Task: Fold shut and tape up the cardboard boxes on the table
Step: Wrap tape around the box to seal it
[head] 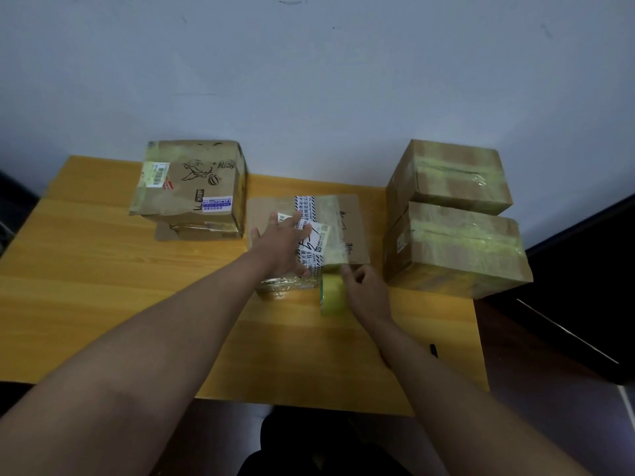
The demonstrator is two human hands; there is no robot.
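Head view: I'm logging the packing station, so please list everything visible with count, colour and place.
centre box: 1, brown, labelled, mid-table, under the left hand.
left box: 1, brown with drawing and labels, far left.
right boxes: 2, brown, taped, far right, one behind the other.
tape roll: 1, yellowish, at centre box's near edge.
black object: 1, near right table edge; too small to identify.
table: 1, orange wood.
left hand: flat on centre box.
right hand: at tape roll.
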